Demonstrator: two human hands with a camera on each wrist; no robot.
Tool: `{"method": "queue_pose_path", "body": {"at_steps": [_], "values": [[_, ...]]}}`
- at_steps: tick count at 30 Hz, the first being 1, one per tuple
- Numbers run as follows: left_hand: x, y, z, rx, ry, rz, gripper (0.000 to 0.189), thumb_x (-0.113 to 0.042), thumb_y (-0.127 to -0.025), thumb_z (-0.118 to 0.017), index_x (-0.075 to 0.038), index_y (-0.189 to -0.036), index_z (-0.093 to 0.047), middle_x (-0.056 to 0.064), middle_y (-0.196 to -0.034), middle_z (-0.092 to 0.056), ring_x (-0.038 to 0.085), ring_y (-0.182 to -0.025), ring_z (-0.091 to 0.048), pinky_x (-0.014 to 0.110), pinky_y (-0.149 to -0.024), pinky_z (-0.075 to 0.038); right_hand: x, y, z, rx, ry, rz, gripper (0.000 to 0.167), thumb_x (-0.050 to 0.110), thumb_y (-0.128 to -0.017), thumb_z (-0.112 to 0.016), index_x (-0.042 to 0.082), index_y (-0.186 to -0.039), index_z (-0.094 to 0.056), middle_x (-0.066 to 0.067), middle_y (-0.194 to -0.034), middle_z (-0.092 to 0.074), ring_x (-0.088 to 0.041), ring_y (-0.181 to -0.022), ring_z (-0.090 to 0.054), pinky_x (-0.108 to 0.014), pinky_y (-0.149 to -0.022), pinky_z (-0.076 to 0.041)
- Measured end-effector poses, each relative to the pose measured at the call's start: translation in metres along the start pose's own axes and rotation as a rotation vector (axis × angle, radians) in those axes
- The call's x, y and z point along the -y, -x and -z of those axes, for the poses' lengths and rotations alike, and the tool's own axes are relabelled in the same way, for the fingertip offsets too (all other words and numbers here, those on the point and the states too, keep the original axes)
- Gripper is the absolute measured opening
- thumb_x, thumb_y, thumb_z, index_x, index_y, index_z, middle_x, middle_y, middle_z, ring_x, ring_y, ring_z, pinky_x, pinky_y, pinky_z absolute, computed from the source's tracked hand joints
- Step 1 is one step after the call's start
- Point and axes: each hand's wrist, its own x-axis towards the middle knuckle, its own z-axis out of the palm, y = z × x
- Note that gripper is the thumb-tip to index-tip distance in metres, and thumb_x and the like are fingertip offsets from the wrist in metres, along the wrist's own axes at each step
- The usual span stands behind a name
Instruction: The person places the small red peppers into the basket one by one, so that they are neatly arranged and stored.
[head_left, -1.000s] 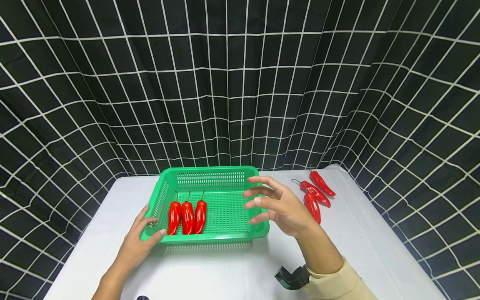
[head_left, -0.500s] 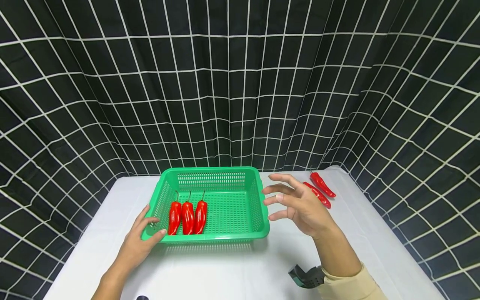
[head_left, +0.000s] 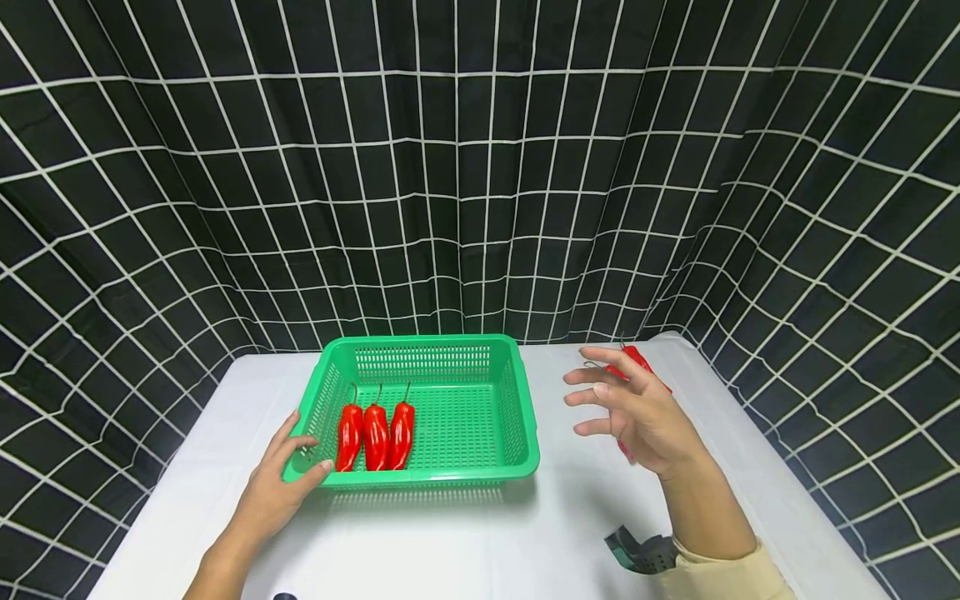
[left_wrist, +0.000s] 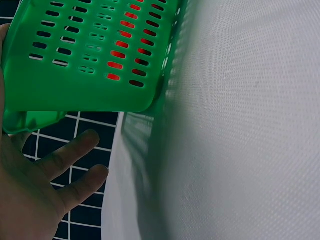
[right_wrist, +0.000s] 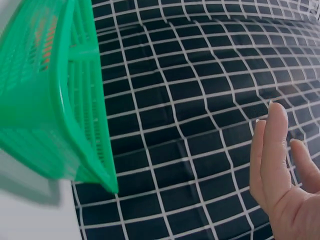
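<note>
A green plastic basket (head_left: 517, 417) with slotted walls stands on the white table. Three red chili peppers (head_left: 375, 437) lie side by side on its left, stems toward the far wall. My left hand (head_left: 273, 492) holds the basket's near left corner, thumb on the front rim and a finger over the side; in the left wrist view two of its fingers (left_wrist: 75, 155) stretch free below the wall. To the right of the basket my right hand (head_left: 637, 412) hovers with loosely bent, spread fingers and holds nothing. It partly hides more red chili peppers (head_left: 636, 357) behind it.
White cloth (head_left: 420, 550) covers the table. A black curtain with a white grid (head_left: 472, 208) encloses the back and sides. A dark device (head_left: 641, 552) sits at my right wrist, beside the beige sleeve (head_left: 731, 573).
My right hand has moved right, from over the basket's right side to in front of the loose peppers, covering more of them. The left hand and the basket have stayed in place.
</note>
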Motion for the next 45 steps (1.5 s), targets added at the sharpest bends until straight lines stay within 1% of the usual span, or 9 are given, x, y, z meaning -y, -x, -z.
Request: {"method": "queue_pose_path", "body": {"at_steps": [4,12,17,25,29,32,37,43,45], "values": [[0.0,0.0,0.0,-0.001,-0.005,0.003,0.043,-0.037,-0.089,-0.068,-0.009,-0.119,-0.058,0.006,-0.159,-0.015,0.046,-0.138,-0.019,0.075,-0.096,-0.022,0.001,0.003,0.008,0.009,-0.015,0.005,0.041,-0.004,-0.098,-0.044,0.005,-0.138,-0.044,-0.024,-0.122,-0.05,-0.031,-0.102,-0.063,-0.051,-0.075,-0.054],[0.0,0.001,0.0,0.005,-0.006,0.012,0.043,-0.038,-0.089,-0.068,-0.009,-0.119,-0.058,0.004,-0.159,-0.015,0.046,-0.139,-0.019,0.075,-0.096,-0.022,0.003,0.009,0.023,-0.055,0.03,0.005,0.04,0.0,-0.099,-0.044,0.006,-0.138,-0.043,-0.021,-0.123,-0.053,-0.031,-0.103,-0.063,-0.05,-0.076,-0.054],[0.0,0.001,-0.001,0.0,-0.01,0.009,0.043,-0.038,-0.089,-0.068,-0.01,-0.119,-0.058,0.003,-0.159,-0.015,0.045,-0.138,-0.02,0.075,-0.096,-0.023,0.003,0.012,0.03,-0.092,0.037,0.004,0.04,0.0,-0.099,-0.043,0.007,-0.138,-0.043,-0.02,-0.123,-0.054,-0.031,-0.103,-0.063,-0.05,-0.075,-0.053],[0.0,0.001,-0.001,-0.009,-0.011,0.001,0.042,-0.037,-0.089,-0.069,-0.01,-0.118,-0.058,0.007,-0.158,-0.017,0.046,-0.138,-0.021,0.074,-0.096,-0.023,0.002,0.015,0.042,-0.108,0.064,0.013,0.04,0.0,-0.098,-0.043,0.008,-0.137,-0.043,-0.021,-0.122,-0.053,-0.03,-0.104,-0.064,-0.051,-0.075,-0.052],[0.001,0.001,-0.001,-0.011,-0.011,0.0,0.042,-0.037,-0.089,-0.069,-0.01,-0.118,-0.058,0.006,-0.159,-0.017,0.047,-0.138,-0.02,0.075,-0.096,-0.022,0.002,0.015,0.048,-0.129,0.083,0.025,0.039,0.001,-0.097,-0.045,0.007,-0.136,-0.044,-0.022,-0.123,-0.053,-0.032,-0.104,-0.064,-0.05,-0.075,-0.052],[0.001,0.001,-0.001,-0.011,-0.009,0.004,0.042,-0.037,-0.089,-0.069,-0.01,-0.118,-0.058,0.005,-0.159,-0.016,0.046,-0.138,-0.02,0.075,-0.096,-0.022,0.001,0.015,0.053,-0.134,0.077,0.036,0.04,0.0,-0.098,-0.044,0.007,-0.137,-0.044,-0.021,-0.123,-0.054,-0.033,-0.104,-0.064,-0.049,-0.076,-0.052],[0.0,0.001,-0.001,-0.009,-0.006,0.006,0.042,-0.037,-0.089,-0.069,-0.009,-0.118,-0.058,0.004,-0.159,-0.016,0.046,-0.138,-0.02,0.075,-0.096,-0.022,0.0,0.017,0.061,-0.139,0.042,0.041,0.041,0.0,-0.099,-0.042,0.007,-0.138,-0.042,-0.019,-0.122,-0.056,-0.032,-0.103,-0.065,-0.049,-0.076,-0.051],[-0.001,0.001,-0.001,-0.005,-0.007,0.012,0.043,-0.038,-0.089,-0.068,-0.01,-0.119,-0.058,0.006,-0.159,-0.016,0.047,-0.138,-0.02,0.075,-0.096,-0.023,-0.002,0.019,0.071,-0.18,0.073,0.022,0.04,0.004,-0.099,-0.045,0.01,-0.139,-0.044,-0.016,-0.121,-0.057,-0.032,-0.104,-0.064,-0.047,-0.076,-0.053],[-0.001,0.001,0.0,-0.005,-0.006,0.013,0.043,-0.038,-0.089,-0.068,-0.01,-0.119,-0.058,0.005,-0.159,-0.016,0.046,-0.138,-0.02,0.075,-0.096,-0.023,-0.003,0.02,0.074,-0.181,0.073,0.025,0.04,0.004,-0.099,-0.045,0.009,-0.139,-0.044,-0.016,-0.121,-0.057,-0.032,-0.103,-0.065,-0.048,-0.075,-0.053]]}}
